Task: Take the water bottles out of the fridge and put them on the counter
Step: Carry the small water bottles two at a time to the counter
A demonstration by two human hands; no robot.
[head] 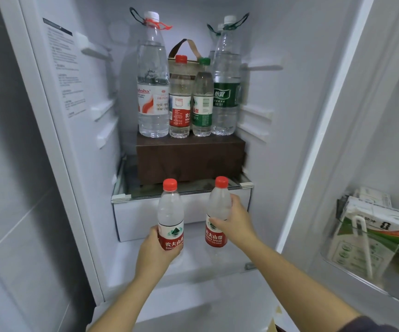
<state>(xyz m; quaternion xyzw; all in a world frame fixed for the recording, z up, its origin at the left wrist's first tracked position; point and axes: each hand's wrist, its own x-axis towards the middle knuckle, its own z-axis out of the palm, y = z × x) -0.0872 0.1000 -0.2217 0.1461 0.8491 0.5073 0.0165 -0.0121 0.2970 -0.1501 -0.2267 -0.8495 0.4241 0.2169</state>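
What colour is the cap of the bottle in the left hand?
The cap is red; the head view shows it.

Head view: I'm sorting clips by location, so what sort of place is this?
Probably a home kitchen, facing an open fridge: bottles stand on a brown box on its glass shelf, and cartons sit in the door bin.

Just past the left hand (154, 250) and right hand (238, 225), the glass shelf edge (143, 195) and a brown box (190, 159) block the way. Standing bottles (152, 104) crowd the box top, above the grips. Open room is under the left bottle (170, 212) and right bottle (218, 204), and between them. Cartons (371, 233) sit well right.
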